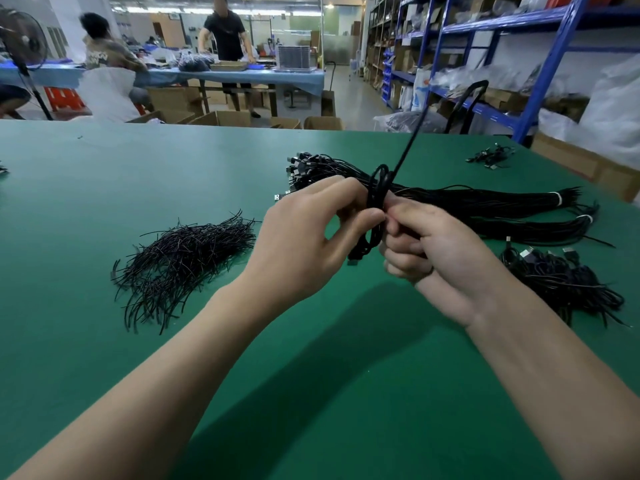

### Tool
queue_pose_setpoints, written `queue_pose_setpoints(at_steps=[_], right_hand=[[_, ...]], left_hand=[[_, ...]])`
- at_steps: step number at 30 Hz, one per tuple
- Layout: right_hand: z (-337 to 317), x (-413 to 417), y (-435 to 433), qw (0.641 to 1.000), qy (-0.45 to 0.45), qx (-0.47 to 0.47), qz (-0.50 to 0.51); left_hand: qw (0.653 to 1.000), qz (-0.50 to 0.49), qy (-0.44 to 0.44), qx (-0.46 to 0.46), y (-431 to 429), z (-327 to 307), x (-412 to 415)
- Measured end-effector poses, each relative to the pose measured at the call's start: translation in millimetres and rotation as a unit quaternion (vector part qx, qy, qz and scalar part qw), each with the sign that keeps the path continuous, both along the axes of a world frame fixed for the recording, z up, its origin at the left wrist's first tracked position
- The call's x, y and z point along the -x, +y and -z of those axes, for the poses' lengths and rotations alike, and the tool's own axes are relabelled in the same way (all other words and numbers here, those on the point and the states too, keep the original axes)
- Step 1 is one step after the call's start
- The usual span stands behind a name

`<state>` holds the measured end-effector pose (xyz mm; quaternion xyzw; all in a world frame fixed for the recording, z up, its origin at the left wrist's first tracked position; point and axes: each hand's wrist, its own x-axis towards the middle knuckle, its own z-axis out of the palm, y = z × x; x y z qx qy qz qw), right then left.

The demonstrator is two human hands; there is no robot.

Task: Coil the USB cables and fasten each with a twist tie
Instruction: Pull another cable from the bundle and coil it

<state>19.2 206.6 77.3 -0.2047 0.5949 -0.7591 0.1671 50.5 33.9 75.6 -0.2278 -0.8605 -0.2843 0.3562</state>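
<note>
USB cable (375,216) mid-table (104,188), both hands' grip.

Two bare hands meet above a green worktop (104,209), pinching a coiled black cable (375,216) between them: the left hand (304,240) grips it with thumb and fingers, the right hand (433,258) curls around its other side. One cable end rises free. A heap of twist ties (183,261) lies left, a cable bundle (467,206) behind, finished coils (561,282) right.
</note>
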Motion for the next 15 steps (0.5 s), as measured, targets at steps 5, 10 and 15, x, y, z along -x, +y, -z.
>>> queue_pose_setpoints(at_steps=[5,10,15], right_hand=[[5,1,-3,0.997,0.012,-0.058,0.043],[5,2,-1,0.857,0.394,-0.262,0.203],[3,5,10,0.746,0.519,-0.345,0.233]], left_hand=[[0.997,-0.072,0.020,0.028,0,9,2],[0.869,0.065,-0.407,-0.272,6,10,7],[0.719,0.173,-0.563,-0.369,7,20,10]])
